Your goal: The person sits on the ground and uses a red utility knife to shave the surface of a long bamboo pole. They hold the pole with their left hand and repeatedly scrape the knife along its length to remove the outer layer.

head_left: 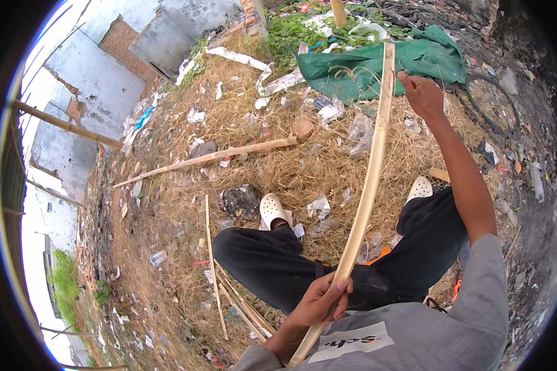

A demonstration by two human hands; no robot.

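Note:
A long, pale split-bamboo strip (pixel 370 185) runs from beside my torso up between my legs, and its far end stands in front of a green plastic sheet (pixel 436 62). My left hand (pixel 323 300) is wrapped round the strip near its lower end, at my lap. Beside the far end, my right hand (pixel 424 98) is raised with its thumb stretched out and apart from the strip. The other fingers of that hand bend loosely, partly hidden, and no held thing shows. Several narrower bamboo strips (pixel 246 307) lie by my left knee, with a thin one (pixel 215 266) alongside.
Dry grass with scattered litter covers the ground. A longer bamboo piece (pixel 213 157) lies at the left, beyond a dark stone (pixel 240 201). A short bamboo piece (pixel 439 174) sits by my right shoe (pixel 420 188). Black hose (pixel 507 117) curls at the right; a weathered wall (pixel 86 68) stands far left.

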